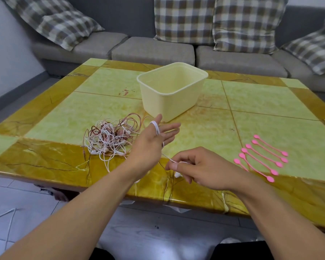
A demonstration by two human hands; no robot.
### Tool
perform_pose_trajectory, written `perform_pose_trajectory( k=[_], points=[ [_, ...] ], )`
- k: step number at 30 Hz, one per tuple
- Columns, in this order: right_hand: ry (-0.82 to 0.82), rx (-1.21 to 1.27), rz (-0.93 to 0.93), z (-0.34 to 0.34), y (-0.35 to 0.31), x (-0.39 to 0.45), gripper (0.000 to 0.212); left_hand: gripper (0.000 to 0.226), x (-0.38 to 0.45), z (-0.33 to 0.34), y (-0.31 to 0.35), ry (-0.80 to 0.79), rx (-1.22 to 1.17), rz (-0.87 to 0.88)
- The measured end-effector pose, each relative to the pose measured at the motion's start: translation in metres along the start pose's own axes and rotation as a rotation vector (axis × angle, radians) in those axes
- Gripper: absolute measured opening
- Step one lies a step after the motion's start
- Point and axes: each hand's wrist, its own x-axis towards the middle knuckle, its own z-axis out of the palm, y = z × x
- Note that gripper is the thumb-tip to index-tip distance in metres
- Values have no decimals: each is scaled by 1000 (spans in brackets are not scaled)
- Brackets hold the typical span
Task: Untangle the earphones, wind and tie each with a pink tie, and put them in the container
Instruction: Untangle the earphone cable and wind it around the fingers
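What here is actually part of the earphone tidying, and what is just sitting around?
Part of the job:
- white earphone cord, wound round the left hand fingers and pinched by the right hand
- tangled pile of earphones
- pink ties
- cream container

Just around:
- table
- grey sofa with checked cushions

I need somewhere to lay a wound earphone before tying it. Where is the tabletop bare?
Bare: the green tiles between the cream plastic container and the row of pink silicone ties, and the far-left tiles behind the tangled pile of white and brown earphone cords. Crowded: the near edge, where the left hand and right hand work the white cord.
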Motion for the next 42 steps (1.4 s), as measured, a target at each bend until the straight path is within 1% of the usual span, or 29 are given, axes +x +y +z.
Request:
perform_pose_trajectory(
  k=[2,4,5,6,8,9,12,15,19,21,23,26,28,30,32,35,37,39,40,42],
  points=[
    [67,32,-23,-5,-2,-3,18,48,-5,3,-4,-38,322,35],
    [130,50,-44,-11,-1,-4,19,31,-8,5,-2,-84,555,9],
    [143,35,-52,-14,0,-4,19,28,-10,7,1,-100,614,-7],
    [144,18,-52,-15,1,-5,19,31,-11,8,3,-115,640,-18],
    [152,16,-34,-15,6,-5,14,48,-13,7,7,-126,684,-32],
    [172,30,-22,-14,7,-4,11,53,-13,6,8,-129,701,-41],
    [226,22,-13,-13,8,-2,13,54,-10,2,6,-122,744,-70],
    [300,9,-10,-14,7,-1,17,51,-9,-2,7,-96,729,-72],
    [411,73,-2,-19,11,-2,18,43,-9,-9,10,-124,729,-53],
    [454,131,9,-22,12,-2,18,48,-8,-11,10,-95,729,-57],
    [496,235,16,-24,14,-1,20,55,-6,-14,12,-78,684,-80],
    [559,467,23,-27,15,1,21,59,-4,-16,15,-50,610,-98],
    [636,574,36,-29,15,2,19,59,-4,-16,15,9,612,-94],
    [733,656,42,-31,15,4,18,57,-2,-15,12,76,552,-79],
    [810,630,47,-31,18,6,18,58,-1,-16,11,124,439,-61],
    [880,405,57,-30,23,8,18,57,2,-17,11,140,333,-51],
    [861,310,33,-28,19,9,18,58,3,-18,10,122,313,-49],
    [775,283,3,-24,14,10,24,58,3,-18,9,112,306,-44],
    [713,274,-9,-22,12,11,34,58,3,-18,9,109,299,-40],
    [599,261,-14,-15,10,12,60,58,3,-16,10,102,284,-33]
  ],
)
